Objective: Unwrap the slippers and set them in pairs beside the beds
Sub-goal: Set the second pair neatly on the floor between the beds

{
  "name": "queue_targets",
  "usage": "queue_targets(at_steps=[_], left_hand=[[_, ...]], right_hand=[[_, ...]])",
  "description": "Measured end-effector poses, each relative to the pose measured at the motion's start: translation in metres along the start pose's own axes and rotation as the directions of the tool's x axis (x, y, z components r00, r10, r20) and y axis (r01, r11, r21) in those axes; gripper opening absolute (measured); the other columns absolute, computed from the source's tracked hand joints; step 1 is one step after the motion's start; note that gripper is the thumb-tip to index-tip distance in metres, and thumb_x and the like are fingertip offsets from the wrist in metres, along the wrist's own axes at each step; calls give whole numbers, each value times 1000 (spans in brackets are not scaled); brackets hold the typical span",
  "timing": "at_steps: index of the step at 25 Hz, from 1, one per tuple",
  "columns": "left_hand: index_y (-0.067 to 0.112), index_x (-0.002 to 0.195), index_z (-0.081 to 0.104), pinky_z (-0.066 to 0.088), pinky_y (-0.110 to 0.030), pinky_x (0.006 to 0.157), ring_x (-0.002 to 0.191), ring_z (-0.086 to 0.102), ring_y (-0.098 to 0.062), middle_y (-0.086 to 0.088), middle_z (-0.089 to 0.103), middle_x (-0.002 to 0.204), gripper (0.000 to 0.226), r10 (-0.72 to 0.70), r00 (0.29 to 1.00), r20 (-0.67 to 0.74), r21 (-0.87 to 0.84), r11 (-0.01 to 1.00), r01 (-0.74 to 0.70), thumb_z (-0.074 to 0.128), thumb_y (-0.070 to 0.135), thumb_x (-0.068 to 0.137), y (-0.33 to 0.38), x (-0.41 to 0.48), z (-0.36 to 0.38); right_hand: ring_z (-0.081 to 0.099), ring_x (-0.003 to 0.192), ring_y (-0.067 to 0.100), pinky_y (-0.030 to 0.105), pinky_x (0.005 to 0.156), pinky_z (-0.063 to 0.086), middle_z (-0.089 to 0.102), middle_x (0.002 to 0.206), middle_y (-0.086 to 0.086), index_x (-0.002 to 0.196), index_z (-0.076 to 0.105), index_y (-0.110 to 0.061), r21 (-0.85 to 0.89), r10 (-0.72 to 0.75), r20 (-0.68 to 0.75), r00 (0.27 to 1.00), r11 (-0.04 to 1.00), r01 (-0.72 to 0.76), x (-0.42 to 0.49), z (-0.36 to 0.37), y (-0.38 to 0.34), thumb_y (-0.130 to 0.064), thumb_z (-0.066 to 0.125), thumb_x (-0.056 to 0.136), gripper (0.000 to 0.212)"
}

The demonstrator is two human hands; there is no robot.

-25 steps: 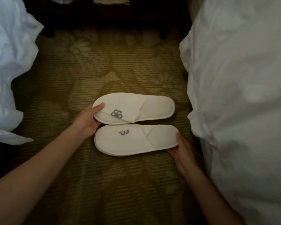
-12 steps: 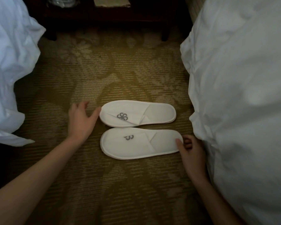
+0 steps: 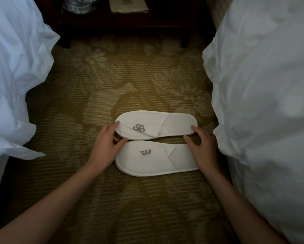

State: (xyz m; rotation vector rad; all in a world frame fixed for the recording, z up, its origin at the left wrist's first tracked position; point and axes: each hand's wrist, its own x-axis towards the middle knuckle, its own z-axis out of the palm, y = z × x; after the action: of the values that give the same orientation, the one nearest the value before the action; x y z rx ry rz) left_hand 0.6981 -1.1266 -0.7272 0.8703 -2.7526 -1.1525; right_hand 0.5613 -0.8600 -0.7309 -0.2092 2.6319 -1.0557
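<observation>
Two flat white slippers with grey logos lie side by side on the patterned carpet, heels toward the right bed (image 3: pixel 263 103). My left hand (image 3: pixel 103 147) pinches the toe end of the far slipper (image 3: pixel 158 123), fingers on its top edge and thumb in the gap between the two. At the heel end of the same slipper sits my right hand (image 3: pixel 203 147), fingertips on the rim, its palm covering the heel of the near slipper (image 3: pixel 153 161). No wrapper shows.
White bedding of the left bed (image 3: pixel 12 67) hangs down at the left. A dark wooden nightstand (image 3: pixel 165 23) stands at the far end of the aisle, with a paper card (image 3: pixel 128 4) and a plastic-wrapped item (image 3: pixel 79 5) on its shelf. Olive carpet (image 3: pixel 130 208) lies between the beds.
Both hands have moved from beside the pair onto the far slipper's two ends; the right hand left the near slipper's heel edge. The slippers now sit closer together.
</observation>
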Motion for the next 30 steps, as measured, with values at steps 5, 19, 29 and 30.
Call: queue_targets(at_steps=[5, 19, 29, 30], left_hand=[[12, 143, 44, 45, -25, 79, 76, 60, -9, -6, 50, 133, 60, 18, 1000, -1, 52, 999, -18, 66, 27, 89, 3, 9, 7], [16, 147, 38, 49, -40, 94, 92, 62, -17, -10, 36, 149, 63, -291, 957, -12, -1, 957, 291, 62, 31, 90, 5, -56, 12], [8, 144, 38, 43, -41, 104, 116, 56, -29, -11, 37, 147, 62, -235, 972, 2, 6, 972, 235, 63, 27, 90, 19, -61, 24], [9, 144, 38, 44, -41, 102, 116, 57, -29, -11, 37, 147, 63, -237, 972, 5, 15, 972, 236, 63, 29, 90, 20, -59, 23]], right_hand=[[46, 135, 19, -4, 95, 30, 53, 145, 8, 132, 63, -11, 96, 13, -58, 998, 995, -7, -4, -2, 5, -25, 62, 97, 38], [50, 129, 23, 46, 110, 41, 60, 137, 4, 134, 60, -16, -26, 45, -163, 986, 998, -50, -56, 3, 17, -33, 63, 94, 43], [47, 132, 27, 49, 112, 40, 57, 139, 11, 139, 56, -15, 46, 88, -119, 989, 996, -83, -47, -6, 21, -22, 67, 92, 50], [47, 133, 27, 49, 112, 40, 57, 140, 11, 139, 56, -15, 52, 92, -113, 989, 995, -86, -45, -6, 22, -23, 67, 91, 50]])
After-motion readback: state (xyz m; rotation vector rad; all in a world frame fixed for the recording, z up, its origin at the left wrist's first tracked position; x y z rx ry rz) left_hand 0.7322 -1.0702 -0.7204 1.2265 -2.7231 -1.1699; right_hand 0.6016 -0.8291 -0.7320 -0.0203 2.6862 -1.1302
